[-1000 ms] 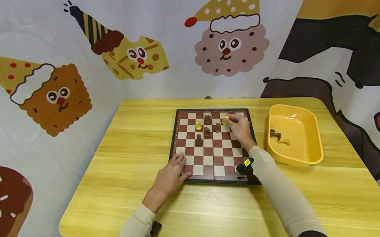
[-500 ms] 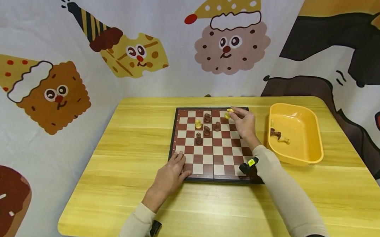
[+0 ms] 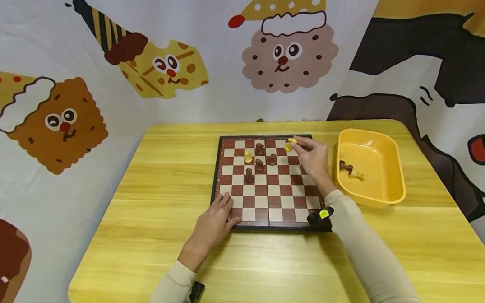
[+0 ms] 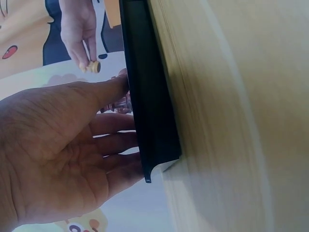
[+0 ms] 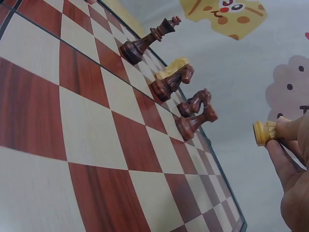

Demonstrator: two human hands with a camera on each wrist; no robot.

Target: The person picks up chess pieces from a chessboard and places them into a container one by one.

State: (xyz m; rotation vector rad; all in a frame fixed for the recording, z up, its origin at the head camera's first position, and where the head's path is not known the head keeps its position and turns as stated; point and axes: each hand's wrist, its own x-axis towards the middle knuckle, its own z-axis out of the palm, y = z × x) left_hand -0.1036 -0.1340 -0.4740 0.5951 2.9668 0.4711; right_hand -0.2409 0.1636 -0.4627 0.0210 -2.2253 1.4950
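My right hand (image 3: 313, 159) pinches a pale yellow chess piece (image 5: 261, 133) between thumb and fingertips. The piece is raised above the far right part of the checkered chessboard (image 3: 244, 202), its round base showing in the right wrist view. Fingers cover its upper part. My left hand (image 3: 211, 223) rests on the board's near left corner with fingers extended, thumb at the near edge. On the board stand a dark king (image 5: 140, 46), two dark knights (image 5: 171, 83), a dark rook (image 5: 193, 124) and a pale yellow piece (image 3: 248, 157), partly hidden in the right wrist view.
To the right of the board is a yellow plastic tray (image 3: 384, 199), with a dark chess piece (image 3: 345, 167) and pale pieces (image 3: 356, 176) lying along its left side. All stand on a wooden table (image 3: 149, 259). A cartoon-printed curtain (image 3: 224, 107) hangs behind.
My right hand has lifted the pale chess piece off its far-right square and drawn slightly back to the right. The left hand keeps its place on the board. The camera view shifts slightly.
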